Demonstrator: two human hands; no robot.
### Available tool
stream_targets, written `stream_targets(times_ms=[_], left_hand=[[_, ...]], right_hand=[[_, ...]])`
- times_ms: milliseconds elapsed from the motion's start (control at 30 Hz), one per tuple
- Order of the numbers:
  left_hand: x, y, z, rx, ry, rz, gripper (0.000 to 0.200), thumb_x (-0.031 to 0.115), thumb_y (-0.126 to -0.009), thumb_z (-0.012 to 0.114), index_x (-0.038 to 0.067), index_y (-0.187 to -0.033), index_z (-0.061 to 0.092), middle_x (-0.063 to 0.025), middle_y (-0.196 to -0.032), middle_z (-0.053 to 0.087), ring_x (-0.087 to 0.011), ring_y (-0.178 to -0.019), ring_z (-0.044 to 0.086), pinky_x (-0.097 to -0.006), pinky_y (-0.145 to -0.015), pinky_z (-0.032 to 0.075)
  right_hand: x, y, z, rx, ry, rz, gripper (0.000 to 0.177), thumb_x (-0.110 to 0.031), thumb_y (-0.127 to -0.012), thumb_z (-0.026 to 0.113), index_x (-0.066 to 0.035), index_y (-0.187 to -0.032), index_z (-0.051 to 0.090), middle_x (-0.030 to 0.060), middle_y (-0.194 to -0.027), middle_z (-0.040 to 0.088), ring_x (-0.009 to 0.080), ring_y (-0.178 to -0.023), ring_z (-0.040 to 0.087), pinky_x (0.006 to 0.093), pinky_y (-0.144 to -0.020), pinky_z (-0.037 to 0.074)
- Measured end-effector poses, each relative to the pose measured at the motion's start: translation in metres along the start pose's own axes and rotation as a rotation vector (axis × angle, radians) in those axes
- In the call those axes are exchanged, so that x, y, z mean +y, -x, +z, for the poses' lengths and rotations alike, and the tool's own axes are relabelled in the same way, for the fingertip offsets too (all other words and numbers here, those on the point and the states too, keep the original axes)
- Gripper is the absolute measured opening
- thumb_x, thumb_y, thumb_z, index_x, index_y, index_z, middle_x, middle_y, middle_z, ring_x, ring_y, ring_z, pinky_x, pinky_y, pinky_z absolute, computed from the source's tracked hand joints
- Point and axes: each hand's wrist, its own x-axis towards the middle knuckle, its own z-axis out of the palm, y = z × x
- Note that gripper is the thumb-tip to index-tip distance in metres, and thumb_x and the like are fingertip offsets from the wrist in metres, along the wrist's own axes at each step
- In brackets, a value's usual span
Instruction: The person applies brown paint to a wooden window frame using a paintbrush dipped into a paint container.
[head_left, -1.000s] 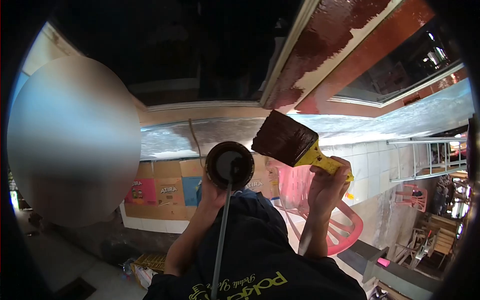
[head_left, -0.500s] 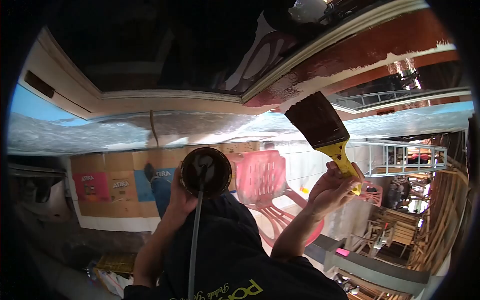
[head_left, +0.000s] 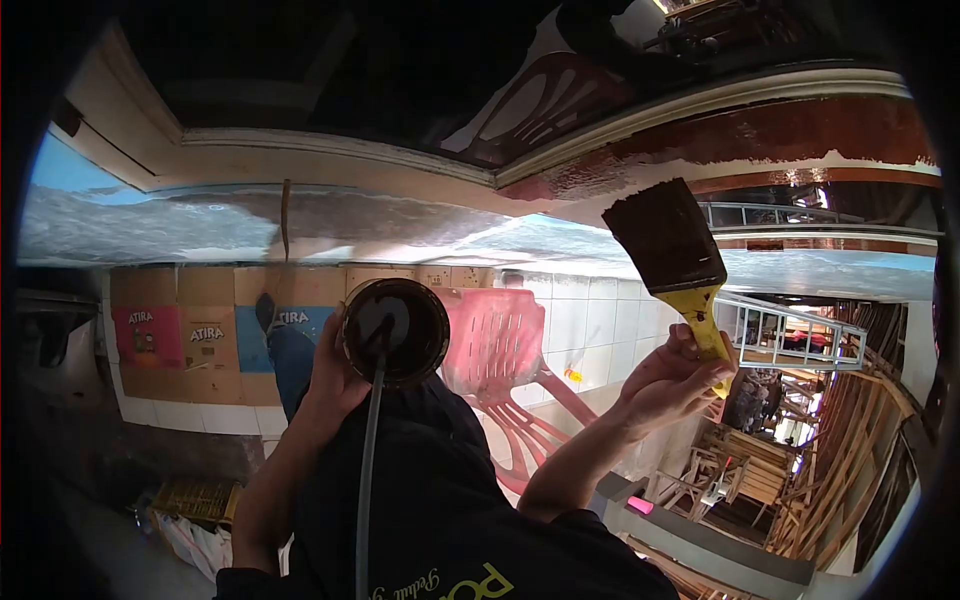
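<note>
My left hand (head_left: 332, 368) is wrapped round the side of a round, dark-stained can (head_left: 438, 335). Inside it are dark liquid and a pale sheen, and a thin grey rod or cord (head_left: 368, 470) runs from it down across the dark shirt. My right hand (head_left: 668, 382) grips the yellow handle of a wide brush (head_left: 672, 245), whose dark, wet bristles point up and left. Beyond the bristles lies a window frame, with glossy red-brown paint (head_left: 760, 130) on its right part and a pale beige surface (head_left: 340, 165) on its left part.
A red plastic chair (head_left: 495, 335) stands between my arms. Flattened cardboard (head_left: 205, 375) covers tiles at left. A metal ladder (head_left: 790, 335), stacked wood (head_left: 755, 465) and a pink object (head_left: 639, 505) are at right. Dark glass (head_left: 300, 75) spans the top.
The brush and my right hand have shifted slightly right in view, while the can and my left hand have shifted left. The whole view has turned a little. Both grips are unchanged.
</note>
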Motion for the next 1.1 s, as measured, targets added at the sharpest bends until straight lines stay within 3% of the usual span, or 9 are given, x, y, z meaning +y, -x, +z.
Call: stream_targets(times_ms=[67,167,367,467,700,800,1100], left_hand=[[-0.001,-0.002,-0.006,-0.001,-0.005,0.0,0.044,0.041,-0.094,0.04,0.008,-0.12,0.053,-0.0093,-0.117,0.058,-0.0236,-0.107,0.056,-0.0413,-0.091,0.048],[-0.002,-0.003,-0.007,-0.012,0.004,0.001,0.044,0.04,-0.094,0.039,0.007,-0.12,0.053,-0.009,-0.117,0.058,-0.0237,-0.108,0.056,-0.0413,-0.092,0.047],[-0.003,-0.005,-0.006,-0.028,-0.005,0.016,0.042,0.038,-0.094,0.04,0.007,-0.12,0.054,-0.009,-0.117,0.058,-0.0231,-0.107,0.056,-0.041,-0.092,0.047],[-0.003,-0.004,-0.003,-0.023,-0.018,0.013,0.042,0.039,-0.094,0.04,0.007,-0.119,0.054,-0.0089,-0.116,0.058,-0.0229,-0.107,0.056,-0.0412,-0.092,0.047],[-0.002,-0.003,-0.004,-0.025,-0.024,-0.013,0.043,0.04,-0.094,0.041,0.008,-0.119,0.054,-0.0085,-0.116,0.059,-0.0224,-0.108,0.055,-0.0416,-0.093,0.046],[-0.004,-0.002,0.005,0.052,-0.028,0.019,0.046,0.043,-0.092,0.045,0.006,-0.118,0.052,-0.0099,-0.112,0.06,-0.0224,-0.101,0.06,-0.039,-0.083,0.053],[-0.005,-0.004,0.004,0.052,-0.011,0.015,0.046,0.042,-0.092,0.045,0.006,-0.118,0.052,-0.0096,-0.111,0.061,-0.0222,-0.101,0.061,-0.0385,-0.084,0.053]], right_hand=[[0.001,-0.004,-0.002,0.007,-0.013,-0.008,0.042,-0.04,-0.094,0.045,0.002,-0.1,0.045,0.0137,-0.086,0.056,0.0208,-0.072,0.063,0.0269,-0.065,0.053],[0.0,-0.007,-0.002,-0.093,-0.054,-0.004,0.039,-0.038,-0.095,0.044,-0.001,-0.107,0.052,0.0101,-0.088,0.062,0.0157,-0.079,0.062,0.0279,-0.075,0.051],[0.003,-0.01,0.001,-0.144,-0.027,-0.029,0.039,-0.037,-0.094,0.045,-0.001,-0.106,0.052,0.0101,-0.088,0.062,0.0154,-0.08,0.063,0.0278,-0.075,0.051],[0.006,-0.008,0.011,-0.042,0.043,-0.04,0.046,-0.043,-0.093,0.046,0.002,-0.101,0.046,0.0158,-0.082,0.059,0.0218,-0.071,0.065,0.0266,-0.065,0.052],[0.011,-0.007,0.013,-0.037,0.08,-0.041,0.045,-0.042,-0.094,0.045,0.003,-0.101,0.046,0.0163,-0.083,0.059,0.0211,-0.072,0.064,0.026,-0.065,0.051],[0.012,-0.008,0.012,-0.025,0.098,-0.047,0.044,-0.041,-0.094,0.045,0.003,-0.101,0.046,0.0167,-0.082,0.059,0.0209,-0.072,0.064,0.0258,-0.065,0.052],[0.0,-0.002,0.01,0.051,0.136,-0.064,0.045,-0.041,-0.095,0.041,0.003,-0.101,0.044,0.0168,-0.077,0.058,0.0212,-0.068,0.063,0.0261,-0.064,0.052]])
